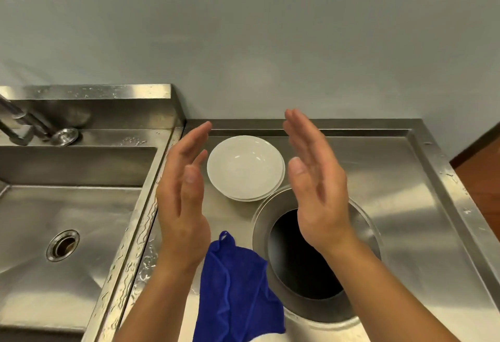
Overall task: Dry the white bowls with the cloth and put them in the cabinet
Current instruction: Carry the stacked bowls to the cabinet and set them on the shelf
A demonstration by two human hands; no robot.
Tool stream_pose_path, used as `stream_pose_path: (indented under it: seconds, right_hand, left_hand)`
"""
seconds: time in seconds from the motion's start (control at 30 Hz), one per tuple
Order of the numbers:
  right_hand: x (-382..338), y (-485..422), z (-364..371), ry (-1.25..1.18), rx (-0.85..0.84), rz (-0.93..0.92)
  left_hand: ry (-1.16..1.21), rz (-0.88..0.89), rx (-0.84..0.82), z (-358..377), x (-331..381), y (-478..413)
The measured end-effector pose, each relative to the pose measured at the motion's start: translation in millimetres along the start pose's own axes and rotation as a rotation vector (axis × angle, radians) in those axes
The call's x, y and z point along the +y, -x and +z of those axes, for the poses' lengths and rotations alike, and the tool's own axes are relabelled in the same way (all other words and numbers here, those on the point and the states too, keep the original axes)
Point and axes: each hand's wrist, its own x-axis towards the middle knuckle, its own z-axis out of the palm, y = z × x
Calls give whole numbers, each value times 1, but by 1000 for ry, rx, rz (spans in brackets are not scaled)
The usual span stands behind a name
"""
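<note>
Stainless steel forms the counter (392,192), which runs under both hands, with a sink (70,206) off to the outer side of the left hand (184,200) and a round opening (303,255) in the counter directly below the right hand (316,187). Both hands are raised above the surface, palms facing each other, fingers extended and spread, gripping nothing. Blue cloth (235,282) lies crumpled on the counter below and between the wrists, nearer the left forearm, untouched. White bowls (245,167) sit stacked, at least two by the offset rims, on the counter between and just beyond the fingertips of both hands. Judged from this layout, no drying has begun: the step in hand is the first pickup. The next move calls for one hand to take the cloth and the other to lift the top bowl alone, separating it cleanly from the one beneath. No cabinet is in view.
</note>
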Motion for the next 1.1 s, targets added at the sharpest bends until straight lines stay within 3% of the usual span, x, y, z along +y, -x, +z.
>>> stream_pose_path:
  seconds: [0.3,0.67,0.83,0.97,1.1]
  right_hand:
    - [79,-33,19,54,61,100]
    - [219,-47,-3,315,34,437]
    - [249,-45,1,236,-6,563]
    - [259,-47,5,88,75,657]
    - [254,-47,9,-30,113,708]
  left_hand:
    - [-106,-134,-24,-14,-97,-36]
    - [-207,-608,104,-12,-222,-24]
    - [-176,-692,207,-4,-241,-25]
    - [56,-841,359,1,-250,-28]
    - [134,-933,438,7,-248,-29]
